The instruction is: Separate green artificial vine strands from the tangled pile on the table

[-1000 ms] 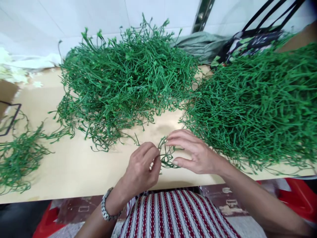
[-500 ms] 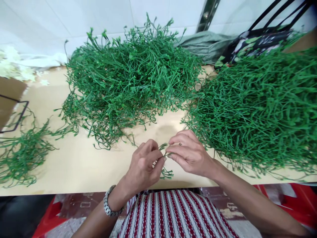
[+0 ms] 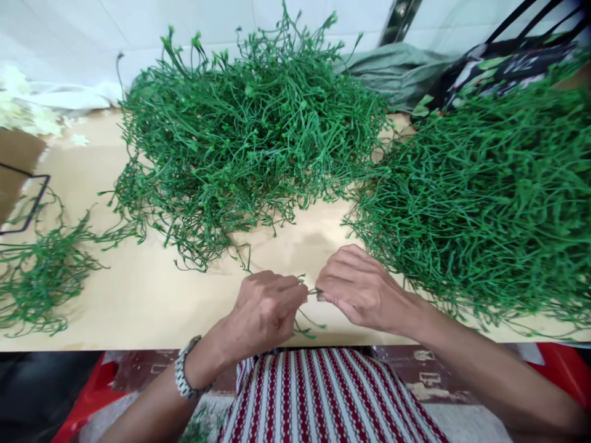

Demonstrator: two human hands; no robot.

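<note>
My left hand (image 3: 270, 306), with a metal watch on its wrist, is closed around a green artificial plant stem (image 3: 313, 291) near the table's front edge. Thin green tips of it stick out above and below the fingers. Facing it, my right hand (image 3: 362, 288) pinches the other end of the same stem between thumb and fingers. A short stretch of stem shows in the gap between the two hands. The parts inside both fists are hidden.
Behind my hands lies a large tangled heap of green stems (image 3: 240, 135), with a denser heap (image 3: 489, 209) at right and a small bunch (image 3: 46, 277) at left. A cardboard box (image 3: 16, 163), pale flowers (image 3: 28, 104) and a dark printed bag (image 3: 498, 71) edge the table (image 3: 148, 307).
Both hands have closed more tightly, the right one's fingers curling in from a looser pinch. The stem between them now looks pulled straight. The view has shifted slightly.
</note>
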